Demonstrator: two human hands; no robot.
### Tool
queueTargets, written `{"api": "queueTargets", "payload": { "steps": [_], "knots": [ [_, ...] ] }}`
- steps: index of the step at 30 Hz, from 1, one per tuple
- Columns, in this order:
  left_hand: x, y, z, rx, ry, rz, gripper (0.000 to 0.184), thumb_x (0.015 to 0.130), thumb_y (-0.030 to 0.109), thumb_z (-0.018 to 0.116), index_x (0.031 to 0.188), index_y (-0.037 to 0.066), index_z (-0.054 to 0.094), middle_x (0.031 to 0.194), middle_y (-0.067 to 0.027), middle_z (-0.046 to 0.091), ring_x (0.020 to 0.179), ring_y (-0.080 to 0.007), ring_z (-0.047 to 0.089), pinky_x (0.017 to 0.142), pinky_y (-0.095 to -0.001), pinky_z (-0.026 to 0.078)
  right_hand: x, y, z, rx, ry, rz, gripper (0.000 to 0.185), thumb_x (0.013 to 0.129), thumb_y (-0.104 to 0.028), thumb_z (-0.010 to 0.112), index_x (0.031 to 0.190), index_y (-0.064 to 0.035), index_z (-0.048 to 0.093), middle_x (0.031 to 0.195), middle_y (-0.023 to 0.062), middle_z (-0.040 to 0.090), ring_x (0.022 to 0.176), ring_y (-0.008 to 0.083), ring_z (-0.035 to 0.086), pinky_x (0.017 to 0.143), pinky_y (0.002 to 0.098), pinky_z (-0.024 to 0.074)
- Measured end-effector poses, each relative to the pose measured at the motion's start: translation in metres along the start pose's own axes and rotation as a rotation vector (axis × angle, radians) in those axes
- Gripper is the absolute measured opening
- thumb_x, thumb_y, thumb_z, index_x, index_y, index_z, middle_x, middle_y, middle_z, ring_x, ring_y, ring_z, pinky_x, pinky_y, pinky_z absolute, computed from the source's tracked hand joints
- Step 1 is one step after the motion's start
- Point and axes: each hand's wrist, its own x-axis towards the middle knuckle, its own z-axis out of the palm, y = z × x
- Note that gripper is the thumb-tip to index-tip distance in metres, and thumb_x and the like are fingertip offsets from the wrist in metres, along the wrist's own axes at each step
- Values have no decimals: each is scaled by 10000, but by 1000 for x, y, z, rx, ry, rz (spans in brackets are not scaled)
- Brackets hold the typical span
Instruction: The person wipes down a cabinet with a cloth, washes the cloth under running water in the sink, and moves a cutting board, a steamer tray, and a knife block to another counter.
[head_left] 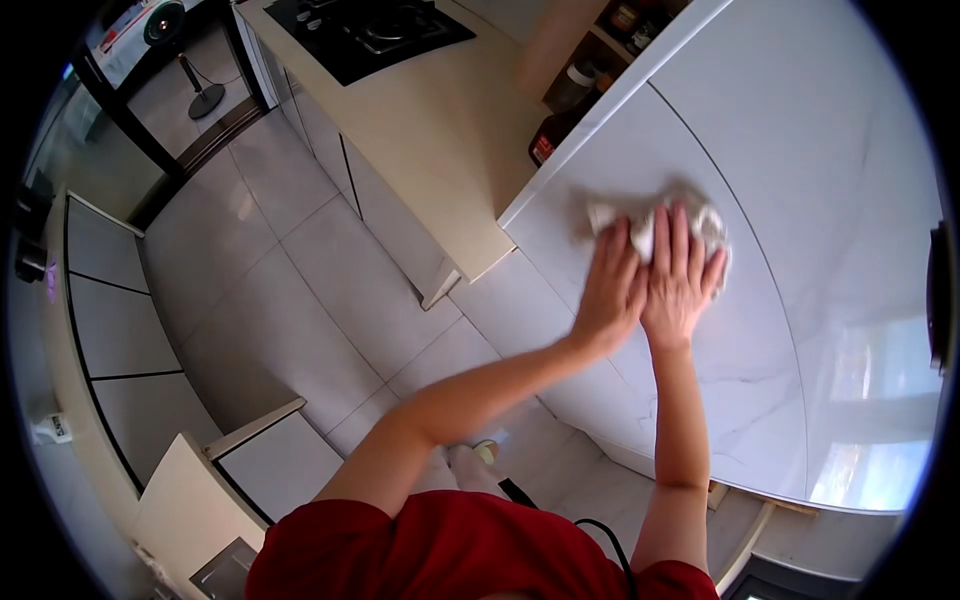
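A crumpled whitish cloth [707, 212] is pressed against a pale marble-patterned wall panel [750, 380]. My right hand [678, 275] lies over the cloth, its outstretched fingers holding it to the surface. Close beside it, my left hand [610, 295] has its fingertips on the cloth's left part, and the two hands touch. The palms and the cloth's underside are hidden.
A beige countertop [430, 130] with a black gas stove [370, 35] stands left of the panel, its corner near my left forearm. Bottles [570, 88] sit on shelves behind the panel's edge. Cabinets [120, 330] line the far left, above grey floor tiles [270, 290].
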Motion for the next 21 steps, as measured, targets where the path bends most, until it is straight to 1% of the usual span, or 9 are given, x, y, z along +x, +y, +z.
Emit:
{"api": "queueTargets", "payload": {
  "steps": [1,4,7,9,10,12,16,19,21],
  "knots": [
    [17,-7,-9,100,24,21,435,942,139,391,1334,-45,346,1471,-264,202,1344,-463,203,1104,-478,217,21,-8,-8,-32,-80,-36,633,821,-250,502,1433,-192,353,1470,-70,343,1184,139,433,1124,446,166],
    [25,-33,-23,-56,112,-78,470,970,220,331,1368,-30,311,1478,-235,216,1362,-397,213,1111,-440,215,44,-42,16,34,-144,-202,700,805,-241,532,1457,-161,290,1486,-39,307,1304,158,344,1140,405,172],
    [-24,-98,-21,-75,83,-255,523,978,286,323,1398,-21,272,1486,-199,230,1372,-328,227,1112,-398,214,-8,-89,102,229,-224,-343,670,830,-226,503,1455,-114,287,1501,-22,281,1377,171,251,1159,351,137],
    [-66,-153,-19,-141,5,-475,561,982,331,317,1418,-16,246,1492,-175,239,1378,-283,236,1114,-370,214,-39,-118,126,27,-332,-573,624,856,-233,496,1439,-104,315,1479,-10,317,1368,179,274,1152,366,178],
    [-82,-173,-22,-239,-41,-623,581,985,353,315,1428,-13,233,1495,-163,244,1382,-260,241,1114,-356,214,-55,-131,136,27,-325,-569,624,856,-233,496,1439,-104,315,1479,-10,317,1368,179,274,1152,366,178],
    [-87,-172,-41,-630,-105,-1072,616,990,394,306,1447,-6,207,1502,-139,247,1379,-230,258,1114,-334,215,-64,-143,143,52,-371,-619,610,874,-237,468,1443,-92,304,1454,-3,358,1380,159,249,1170,366,128],
    [-59,-160,-36,-696,-190,-1007,613,997,409,277,1459,15,198,1523,-129,199,1396,-220,215,1122,-338,197,-27,-107,106,-39,-369,-725,614,878,-248,458,1448,-94,293,1436,13,385,1365,153,279,1178,371,101],
    [22,-73,-44,-540,-49,-189,562,998,366,314,1462,62,227,1539,-131,82,1418,-261,113,1125,-391,178,39,-61,50,-46,-162,-400,639,871,-266,461,1459,-106,269,1451,20,362,1336,167,337,1176,387,108],
    [81,-8,-51,-444,35,56,472,996,290,331,1399,44,331,1508,-174,137,1395,-337,146,1124,-418,176,91,-23,-15,-193,-10,-278,669,842,-295,492,1456,-129,287,1461,10,352,1349,148,308,1167,396,114]
  ]
}}
